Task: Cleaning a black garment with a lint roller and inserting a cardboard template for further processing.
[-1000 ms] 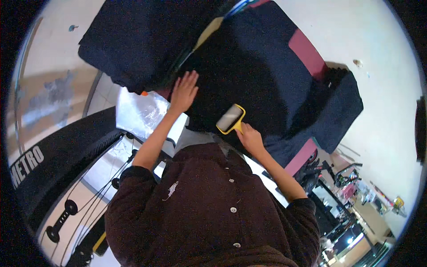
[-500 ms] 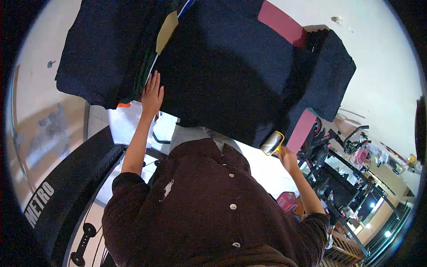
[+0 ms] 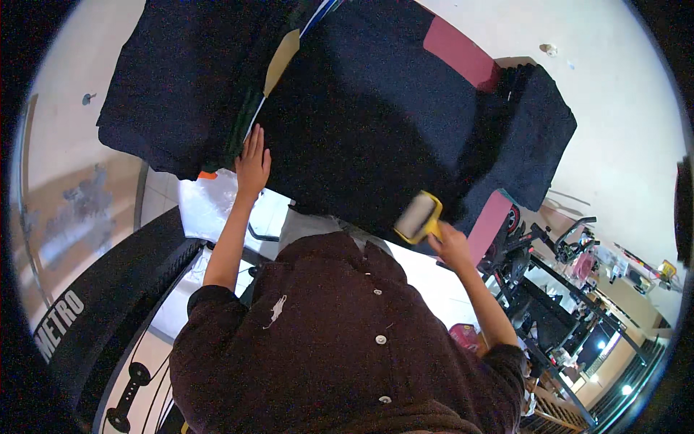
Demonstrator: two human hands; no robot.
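Note:
A broad black cloth (image 3: 361, 130) lies spread in front of me. My left hand (image 3: 253, 168) rests on its left edge, fingers stretched out and close together, beside a white strip and a tan flat piece (image 3: 282, 63). My right hand (image 3: 452, 247) grips the handle of a lint roller (image 3: 417, 217) with a yellow frame and a pale roll. The roller is over the near right part of the cloth; whether it touches is unclear. Two pink flat pieces, a far one (image 3: 463, 54) and a near one (image 3: 490, 226), lie along the right side.
Folded dark cloth (image 3: 181, 87) is heaped at the left, with clear plastic (image 3: 206, 206) below it. A long black padded piece (image 3: 94, 311) curves along my left. Exercise equipment (image 3: 542, 289) and a wooden rail (image 3: 557, 412) stand at the right.
My right hand has moved left and slightly up with the lint roller, which now overlaps more of the cloth. My left hand stays at the cloth's edge; the whole view has shifted a little.

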